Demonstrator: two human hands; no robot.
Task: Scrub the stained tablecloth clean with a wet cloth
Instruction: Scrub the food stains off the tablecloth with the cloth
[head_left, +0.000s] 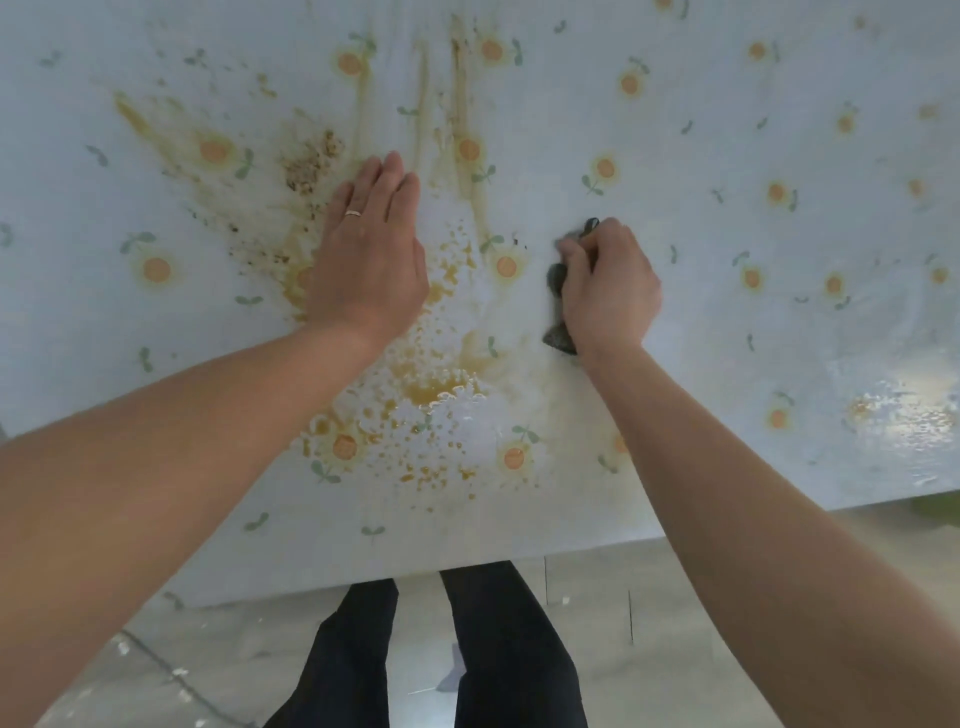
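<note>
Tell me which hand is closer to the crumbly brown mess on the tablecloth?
Left. The left hand lies flat just right of the crumbly mess, fingertips almost beside it. The right hand, gripping the dark cloth, is farther right.

My right hand (608, 280) covers most of the dark cloth (558, 275); I see only its edges. My left hand (363, 260) hides part of the stain (431, 389), and the tablecloth (727, 338) runs past the top and both side edges.

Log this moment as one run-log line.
left hand: flat on tablecloth | right hand: grips dark cloth | stains: orange-brown, mostly left of dark cloth | phase: scrubbing unfinished
</note>
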